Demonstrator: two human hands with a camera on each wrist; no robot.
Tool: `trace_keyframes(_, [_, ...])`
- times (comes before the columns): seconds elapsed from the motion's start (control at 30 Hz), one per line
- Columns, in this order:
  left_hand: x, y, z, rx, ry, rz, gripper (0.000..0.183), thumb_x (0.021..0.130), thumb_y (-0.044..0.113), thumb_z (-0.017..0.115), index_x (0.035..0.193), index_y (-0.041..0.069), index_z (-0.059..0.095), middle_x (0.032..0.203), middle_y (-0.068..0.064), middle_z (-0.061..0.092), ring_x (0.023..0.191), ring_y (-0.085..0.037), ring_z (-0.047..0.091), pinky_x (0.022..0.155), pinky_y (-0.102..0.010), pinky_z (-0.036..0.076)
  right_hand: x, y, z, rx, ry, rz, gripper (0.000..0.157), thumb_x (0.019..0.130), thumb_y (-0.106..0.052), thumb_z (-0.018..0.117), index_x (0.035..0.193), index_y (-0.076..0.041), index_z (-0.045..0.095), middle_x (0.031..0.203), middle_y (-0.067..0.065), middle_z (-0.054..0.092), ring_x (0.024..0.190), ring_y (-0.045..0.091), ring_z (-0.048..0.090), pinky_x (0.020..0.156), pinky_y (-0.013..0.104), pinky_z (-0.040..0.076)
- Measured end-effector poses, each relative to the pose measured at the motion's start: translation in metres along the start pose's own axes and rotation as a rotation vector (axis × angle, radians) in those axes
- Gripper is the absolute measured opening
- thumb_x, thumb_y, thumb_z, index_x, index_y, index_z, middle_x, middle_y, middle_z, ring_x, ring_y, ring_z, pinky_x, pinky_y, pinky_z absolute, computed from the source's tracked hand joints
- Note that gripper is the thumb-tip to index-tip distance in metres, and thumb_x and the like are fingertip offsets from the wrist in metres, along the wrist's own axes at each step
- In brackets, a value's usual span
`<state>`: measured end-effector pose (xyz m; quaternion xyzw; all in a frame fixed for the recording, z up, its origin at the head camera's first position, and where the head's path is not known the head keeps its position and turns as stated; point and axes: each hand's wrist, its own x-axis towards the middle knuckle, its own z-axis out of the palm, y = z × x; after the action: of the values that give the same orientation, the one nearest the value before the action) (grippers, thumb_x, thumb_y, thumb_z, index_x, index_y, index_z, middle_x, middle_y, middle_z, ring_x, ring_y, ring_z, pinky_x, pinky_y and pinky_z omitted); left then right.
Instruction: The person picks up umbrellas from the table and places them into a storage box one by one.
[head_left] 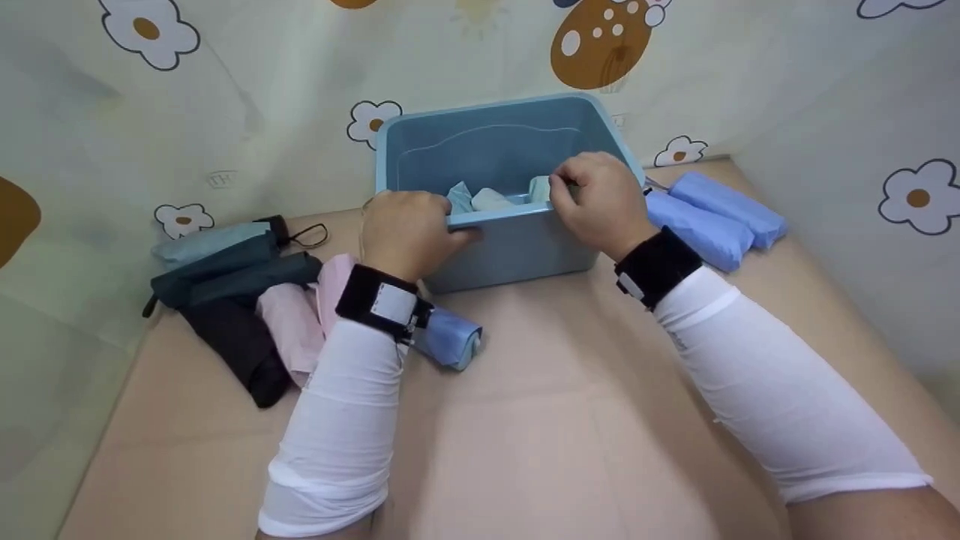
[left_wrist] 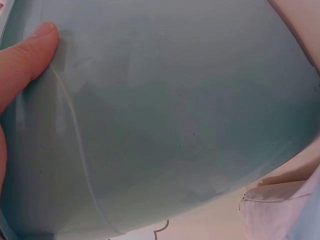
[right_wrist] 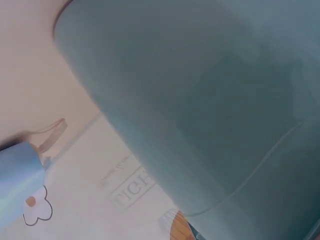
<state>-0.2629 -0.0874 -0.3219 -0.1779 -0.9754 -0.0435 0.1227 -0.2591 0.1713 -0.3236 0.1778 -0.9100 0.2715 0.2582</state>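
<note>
From where I stand, both hands have the deep, grey-blue plastic bin (head_left: 517,251) by its near rim. The left hand (head_left: 407,225) has its fingers clamped over the rim's left end, the thumb (left_wrist: 32,55) pressed to the outer wall; the right hand (head_left: 604,199) has its fingers curled on the rim toward the right corner. The bin stands between and beyond both sets of fingers, on the peach-coloured, smooth-topped desk (head_left: 555,435).

Done well, I'd say, this wants an even pull from both grips, so the wall doesn't twist. With only the near side held, a hard lift would probably tip the bin away and send the soft, pale green bundles (head_left: 491,199), just past the fingers, sliding to the far wall. The blue fabric roll (head_left: 450,339) lies on the near side of the left fingers, so drawing the bin back could catch it. To the right of the right fingers, two periwinkle folded fabric rolls (head_left: 705,232) leave little room for swinging sideways.
</note>
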Motion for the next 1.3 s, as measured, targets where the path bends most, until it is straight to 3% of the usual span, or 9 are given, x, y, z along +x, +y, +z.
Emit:
trace_keyframes(0.33, [0.001,0.001,-0.001,0.008,-0.017,-0.002,0.058,0.089,0.07,0.07,0.076,0.013,0.068,0.071,-0.004,0.067,0.077,-0.03,0.063,0.08,-0.05,0.052,-0.013,0.013,-0.003,-0.043,0.057,-0.045,0.029,0.102,-0.019,0.06,0.085,0.001,0.075,0.079,0.017,0.069,0.079,0.036,0.057,0.075,0.046,0.044])
trace_keyframes(0.57, [0.001,-0.002,0.0,0.009,-0.029,-0.001,0.058,0.089,0.07,0.069,0.074,0.013,0.066,0.072,-0.004,0.067,0.076,-0.029,0.063,0.079,-0.049,0.051,-0.018,0.031,-0.007,0.088,0.11,0.03,0.024,0.1,-0.013,0.062,0.086,0.001,0.075,0.086,0.016,0.072,0.092,0.034,0.058,0.083,0.041,0.042])
trace_keyframes(0.7, [0.0,-0.002,0.001,0.009,-0.022,-0.004,0.058,0.09,0.069,0.07,0.072,0.014,0.065,0.07,-0.003,0.066,0.074,-0.028,0.062,0.078,-0.049,0.051,-0.02,0.042,-0.006,0.16,0.143,0.053,0.022,0.101,-0.015,0.06,0.1,0.001,0.074,0.105,0.016,0.074,0.111,0.032,0.059,0.101,0.045,0.042])
trace_keyframes(0.87, [0.0,0.0,0.001,0.009,-0.008,0.006,0.057,0.09,0.068,0.07,0.072,0.013,0.065,0.069,-0.004,0.065,0.072,-0.028,0.061,0.074,-0.048,0.051,-0.03,0.061,-0.006,0.219,0.214,0.136,0.034,0.105,-0.015,0.052,0.127,0.007,0.067,0.137,0.021,0.066,0.133,0.033,0.055,0.117,0.049,0.036])
trace_keyframes(0.97, [0.001,0.0,0.0,0.011,-0.005,0.004,0.058,0.09,0.068,0.07,0.071,0.013,0.065,0.069,-0.004,0.065,0.072,-0.027,0.061,0.073,-0.047,0.05,-0.034,0.068,-0.01,0.281,0.184,0.21,0.042,0.11,-0.02,0.044,0.138,0.007,0.06,0.141,0.023,0.062,0.131,0.034,0.057,0.114,0.047,0.041])
trace_keyframes(1.1, [0.001,0.0,-0.001,0.009,-0.02,-0.006,0.057,0.09,0.068,0.07,0.073,0.014,0.066,0.07,-0.004,0.066,0.074,-0.028,0.062,0.076,-0.048,0.051,-0.038,0.078,-0.017,0.337,0.137,0.411,0.052,0.115,-0.034,0.033,0.147,0.002,0.053,0.143,0.022,0.059,0.133,0.033,0.056,0.115,0.044,0.042])
trace_keyframes(1.17, [0.001,0.0,-0.001,0.002,-0.026,-0.003,0.057,0.09,0.068,0.07,0.075,0.014,0.067,0.071,-0.004,0.066,0.076,-0.029,0.063,0.078,-0.049,0.051,-0.041,0.086,-0.02,0.294,0.097,0.5,0.053,0.115,-0.034,0.033,0.149,0.001,0.051,0.148,0.023,0.056,0.138,0.035,0.053,0.118,0.047,0.04])
trace_keyframes(1.2, [0.001,0.0,-0.001,-0.001,-0.027,-0.002,0.057,0.09,0.068,0.07,0.075,0.014,0.067,0.071,-0.004,0.067,0.076,-0.029,0.063,0.079,-0.049,0.051,-0.042,0.09,-0.021,0.243,0.063,0.53,0.052,0.114,-0.032,0.034,0.151,0.001,0.05,0.154,0.023,0.052,0.147,0.035,0.046,0.124,0.048,0.033])
trace_keyframes(1.3, [0.0,0.0,0.0,0.001,-0.022,-0.006,0.058,0.089,0.069,0.07,0.073,0.014,0.065,0.071,-0.004,0.066,0.075,-0.029,0.062,0.079,-0.049,0.051,-0.047,0.102,-0.02,0.121,-0.1,0.602,0.058,0.111,-0.03,0.042,0.16,0.001,0.036,0.163,0.027,0.04,0.155,0.043,0.033,0.129,0.055,0.024])
